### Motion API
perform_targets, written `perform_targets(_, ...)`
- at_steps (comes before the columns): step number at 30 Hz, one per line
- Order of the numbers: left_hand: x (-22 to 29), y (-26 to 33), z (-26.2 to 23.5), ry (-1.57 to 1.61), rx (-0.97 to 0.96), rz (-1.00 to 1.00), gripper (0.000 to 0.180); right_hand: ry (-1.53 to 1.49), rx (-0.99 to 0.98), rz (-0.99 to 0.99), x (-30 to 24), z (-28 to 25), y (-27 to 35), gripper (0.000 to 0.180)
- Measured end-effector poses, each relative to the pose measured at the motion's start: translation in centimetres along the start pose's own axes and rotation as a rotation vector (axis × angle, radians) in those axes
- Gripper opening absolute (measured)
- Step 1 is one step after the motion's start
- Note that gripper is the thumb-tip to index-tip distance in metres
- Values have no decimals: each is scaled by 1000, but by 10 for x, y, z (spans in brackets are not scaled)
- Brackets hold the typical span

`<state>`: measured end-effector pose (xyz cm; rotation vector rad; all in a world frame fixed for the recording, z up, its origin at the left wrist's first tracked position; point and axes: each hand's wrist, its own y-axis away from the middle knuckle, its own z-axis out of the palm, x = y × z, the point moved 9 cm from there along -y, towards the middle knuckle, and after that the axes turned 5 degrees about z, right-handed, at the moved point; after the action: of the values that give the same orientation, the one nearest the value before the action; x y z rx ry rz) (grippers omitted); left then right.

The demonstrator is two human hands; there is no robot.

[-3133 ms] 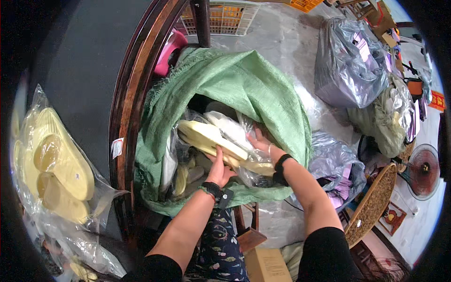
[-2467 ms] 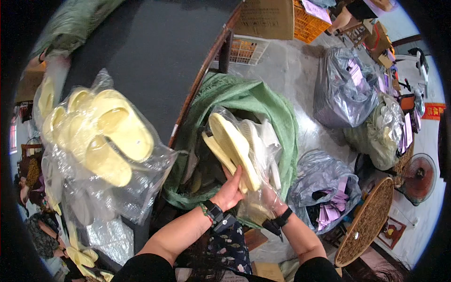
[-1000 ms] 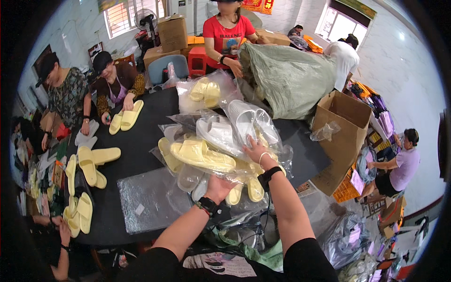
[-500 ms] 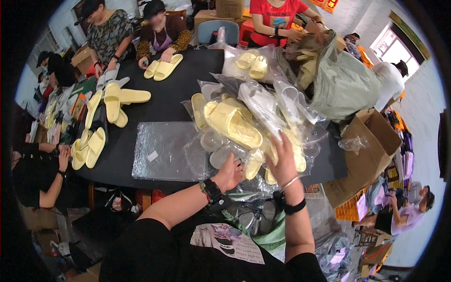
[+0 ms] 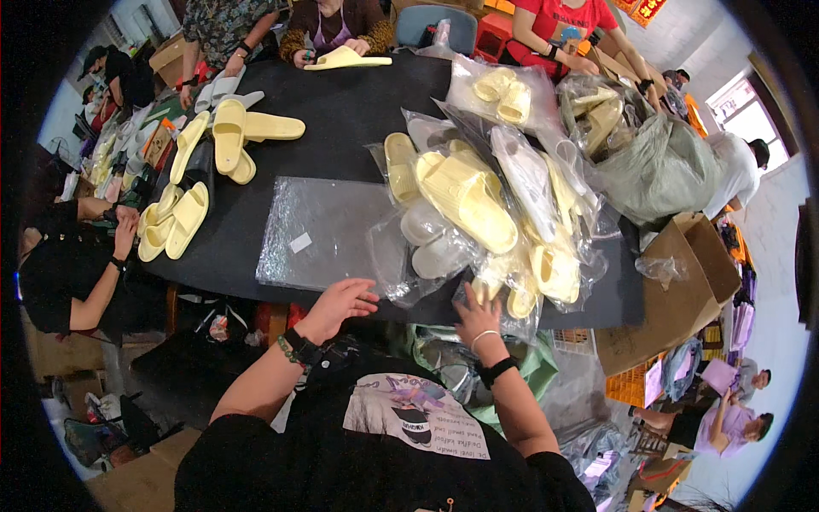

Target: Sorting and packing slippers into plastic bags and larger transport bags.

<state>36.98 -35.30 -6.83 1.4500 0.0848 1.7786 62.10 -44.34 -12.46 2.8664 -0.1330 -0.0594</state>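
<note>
My left hand (image 5: 339, 305) is open at the near edge of a stack of flat clear plastic bags (image 5: 320, 218), its fingers stretched to the right. A small white label (image 5: 300, 243) lies on the stack. My right hand (image 5: 479, 317) has its fingers spread at the near side of a heap of bagged slippers, touching or just short of the plastic; I cannot tell which. In that heap are a large yellow slide slipper (image 5: 465, 200), a white slipper (image 5: 522, 175) and a pair of pale slippers (image 5: 435, 239). Neither hand holds anything.
Loose yellow slippers (image 5: 229, 141) lie on the black table (image 5: 341, 111) at left. Across it a person handles a yellow slipper (image 5: 348, 58). A grey-green sack (image 5: 661, 166) stands at far right, above an open cardboard box (image 5: 687, 273). Below the table edge sits a green bag (image 5: 533, 367).
My right hand has come down off the heap to its near side, and my left hand has moved left toward the flat bags. The whole view has shifted.
</note>
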Motion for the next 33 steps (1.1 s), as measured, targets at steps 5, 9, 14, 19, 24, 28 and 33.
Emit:
perform_targets(5,4,8,-72,40,96,20,33,-81,-190,70,15,13,-11,60)
perform_targets(9,5,1,-117,62,86,24,32,-149,16,220,2,-30,-8,46)
perform_targets(14,29,-3,-159,28,75,2,32,-739,450,451,-24,-146,-3,23)
perform_targets(19,47,-9,-198,8,19,-17,32,41,703,484,-87,-256,-26,53)
perform_targets(24,58,-22,-214,-12,-32,-11,33,155,278,593,4,-151,-71,30)
perform_targets(28,53,-29,-221,21,-48,-18,33,-149,257,431,32,-159,-87,12)
perform_targets(33,39,-44,-213,-40,7,-26,32,-399,348,271,21,-227,-91,16)
